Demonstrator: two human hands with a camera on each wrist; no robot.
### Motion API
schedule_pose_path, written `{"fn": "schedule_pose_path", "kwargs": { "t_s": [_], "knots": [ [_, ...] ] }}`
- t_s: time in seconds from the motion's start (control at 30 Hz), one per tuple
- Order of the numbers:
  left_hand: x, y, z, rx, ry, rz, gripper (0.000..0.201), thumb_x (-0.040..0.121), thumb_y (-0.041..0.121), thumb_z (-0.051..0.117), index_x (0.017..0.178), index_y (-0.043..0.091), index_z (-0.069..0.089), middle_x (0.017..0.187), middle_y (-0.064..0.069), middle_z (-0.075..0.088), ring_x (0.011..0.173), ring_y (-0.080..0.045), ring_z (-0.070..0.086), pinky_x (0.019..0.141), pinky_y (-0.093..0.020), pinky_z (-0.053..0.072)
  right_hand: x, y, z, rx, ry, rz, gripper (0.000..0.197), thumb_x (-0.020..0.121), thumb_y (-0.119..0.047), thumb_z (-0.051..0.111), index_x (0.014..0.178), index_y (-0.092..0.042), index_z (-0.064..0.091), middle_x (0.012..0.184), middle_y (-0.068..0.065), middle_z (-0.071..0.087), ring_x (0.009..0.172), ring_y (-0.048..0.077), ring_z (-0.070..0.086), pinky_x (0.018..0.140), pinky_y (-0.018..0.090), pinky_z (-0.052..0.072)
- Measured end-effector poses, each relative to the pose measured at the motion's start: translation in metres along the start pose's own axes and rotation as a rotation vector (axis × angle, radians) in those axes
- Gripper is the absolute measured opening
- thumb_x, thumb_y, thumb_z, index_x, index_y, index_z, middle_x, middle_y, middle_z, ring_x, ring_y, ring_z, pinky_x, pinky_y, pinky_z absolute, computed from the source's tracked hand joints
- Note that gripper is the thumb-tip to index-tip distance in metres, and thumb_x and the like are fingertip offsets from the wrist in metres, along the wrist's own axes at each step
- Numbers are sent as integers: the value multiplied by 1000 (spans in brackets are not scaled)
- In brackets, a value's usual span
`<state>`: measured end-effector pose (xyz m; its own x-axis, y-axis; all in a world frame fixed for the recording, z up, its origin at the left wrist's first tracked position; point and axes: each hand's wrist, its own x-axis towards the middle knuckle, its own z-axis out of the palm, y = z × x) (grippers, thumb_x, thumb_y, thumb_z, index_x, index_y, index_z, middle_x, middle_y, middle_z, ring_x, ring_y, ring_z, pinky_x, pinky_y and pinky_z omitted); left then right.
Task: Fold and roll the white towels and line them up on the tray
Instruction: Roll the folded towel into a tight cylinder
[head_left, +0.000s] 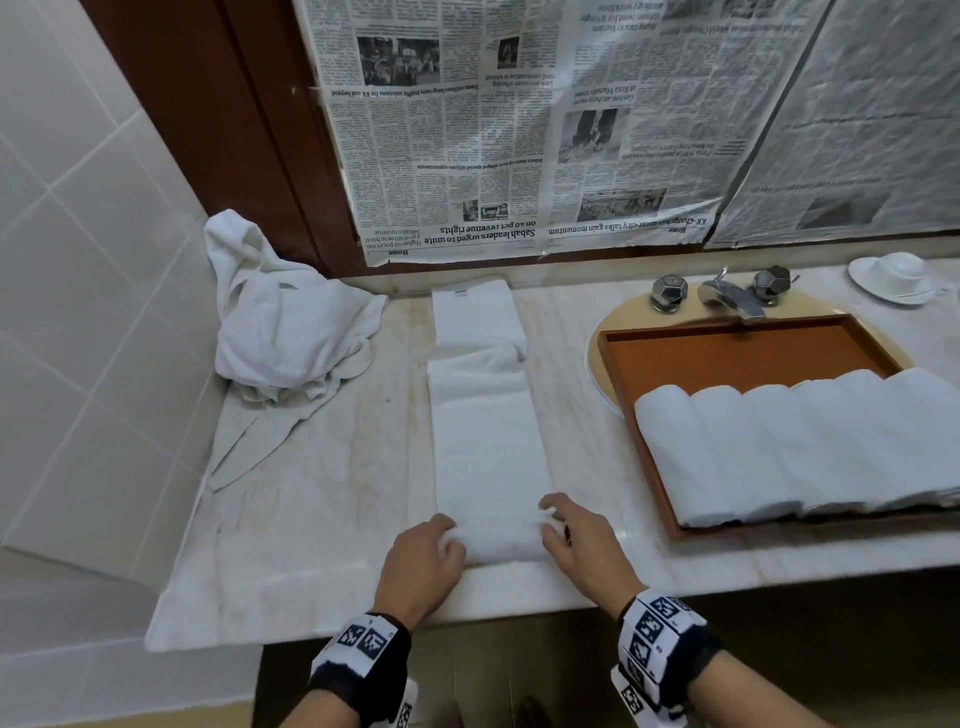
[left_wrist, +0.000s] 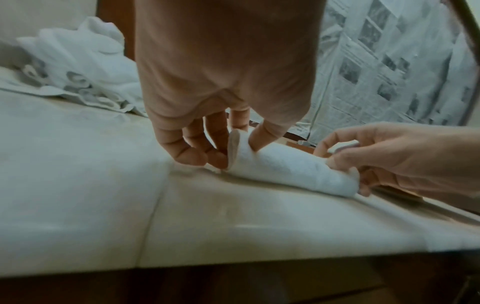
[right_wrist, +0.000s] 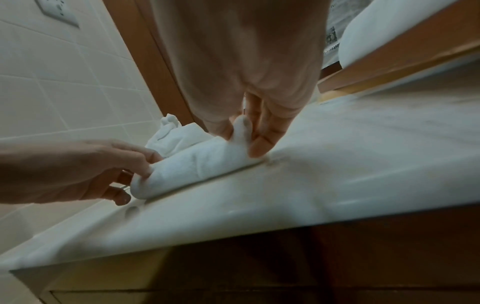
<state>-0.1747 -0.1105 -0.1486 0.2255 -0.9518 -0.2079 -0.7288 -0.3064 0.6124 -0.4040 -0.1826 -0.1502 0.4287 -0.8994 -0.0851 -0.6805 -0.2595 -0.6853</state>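
Observation:
A long folded white towel (head_left: 485, 426) lies on the marble counter, running away from me. Its near end is rolled into a short tube (head_left: 506, 543) (left_wrist: 288, 166) (right_wrist: 192, 168). My left hand (head_left: 423, 558) (left_wrist: 207, 148) grips the tube's left end with curled fingers. My right hand (head_left: 576, 540) (right_wrist: 249, 139) grips its right end, thumb on top. To the right, an orange-brown tray (head_left: 727, 348) holds several rolled white towels (head_left: 800, 447) side by side.
A crumpled heap of white towels (head_left: 291, 332) sits at the back left against the tiled wall. The tray rests over a sink with a chrome tap (head_left: 727, 296). A white dish (head_left: 891, 275) stands far right. Newspaper (head_left: 519, 130) covers the mirror behind.

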Motion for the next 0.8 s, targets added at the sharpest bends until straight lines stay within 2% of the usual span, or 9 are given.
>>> {"fn": "schedule_pose_path", "kwargs": {
  "t_s": [0.1,0.2,0.33,0.4,0.47,0.57,0.67,0.73,0.8],
  "knots": [
    [1,4,-3,-117,43,-103,14,85,27,62,98,23,56,70,4,59,66,-12,55,57,-24,38,-1,4,6,-75,-17,-72,13,100,-19,50,110,-20,58,103,-6,48,72,10,52,73,23,44],
    [2,1,0,-123,93,-105,20,84,24,65,100,24,53,88,5,51,71,-5,51,58,-20,35,-1,4,9,-258,-52,-143,20,97,-24,48,109,-14,62,110,0,51,84,22,57,69,32,50],
    [-3,-11,16,56,109,172,12,87,15,65,96,23,67,103,5,51,84,-15,53,66,-30,50,-4,-1,6,-512,-121,-206,36,63,-41,63,91,-18,67,100,-1,59,86,20,57,57,28,51],
    [-8,-10,20,111,48,218,18,88,32,57,103,24,65,109,8,52,95,-15,48,73,-36,53,-2,-2,8,-558,-150,-208,37,54,-33,75,85,-17,66,96,0,59,84,21,60,58,27,51],
    [-13,-8,20,160,4,212,39,80,51,52,110,27,59,114,12,48,101,-13,44,74,-33,51,1,-1,8,-500,-176,-200,29,66,-25,72,92,-12,65,99,2,57,92,21,58,68,28,52],
    [-17,-8,20,237,19,222,39,75,48,47,108,29,58,110,12,52,97,-16,50,67,-28,45,8,-3,0,-346,-214,-124,31,91,-28,52,114,-9,63,113,4,56,107,19,48,86,28,44],
    [-13,-10,17,163,27,160,45,80,49,35,112,29,60,105,10,58,96,-17,53,76,-30,46,7,-3,-5,-205,-234,-62,33,94,-34,53,118,-14,65,111,1,61,104,18,54,84,25,39],
    [-10,-13,14,99,1,134,53,82,54,31,117,27,61,106,7,63,98,-15,54,82,-26,42,5,-1,-6,-148,-220,-35,33,95,-35,53,122,-19,64,114,-3,63,104,15,57,89,26,42],
    [-9,-13,10,-2,-13,88,44,86,48,39,118,27,60,106,6,65,99,-14,58,83,-24,41,1,0,-6,-71,-168,-19,31,97,-33,52,125,-23,58,116,-6,61,102,11,57,92,26,43]
  ]
}}
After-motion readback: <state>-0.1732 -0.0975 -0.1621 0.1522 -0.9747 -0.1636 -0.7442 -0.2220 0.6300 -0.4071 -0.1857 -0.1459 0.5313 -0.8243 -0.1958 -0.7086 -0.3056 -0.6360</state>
